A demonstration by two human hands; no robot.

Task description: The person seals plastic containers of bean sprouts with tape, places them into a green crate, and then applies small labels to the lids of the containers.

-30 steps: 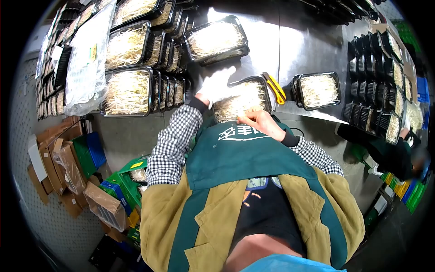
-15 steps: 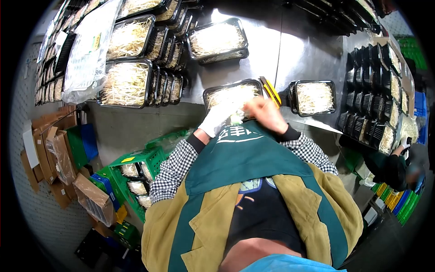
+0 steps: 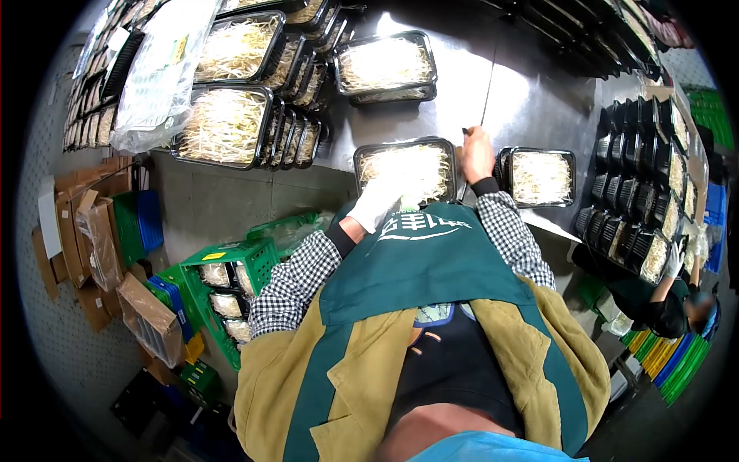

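Note:
A black tray of bean sprouts [image 3: 431,165] lies in front of me at the table's near edge. My left hand [image 3: 375,205], in a white glove, is at the tray's near left side, its fingers washed out by glare against the pale sprouts. A small whitish-green bit [image 3: 407,203] shows beside those fingers. Bare, my right hand [image 3: 478,154] is closed at the tray's right side, around the yellow-and-black utility knife, mostly hidden by the hand; a dark end pokes out above the fist. Right of that hand sits another sprout tray [image 3: 541,177].
Stacked sprout trays [image 3: 223,127] fill the table's left, with a clear plastic bag [image 3: 158,85] over some. Another tray stack [image 3: 385,65] stands behind. Black trays [image 3: 631,181] stand at right near a co-worker [image 3: 666,308]. A green crate [image 3: 265,262] sits below left.
My right hand has moved from over the sprouts to the right and closed on the utility knife lying there. My left hand stays at the tray. The view has shifted slightly.

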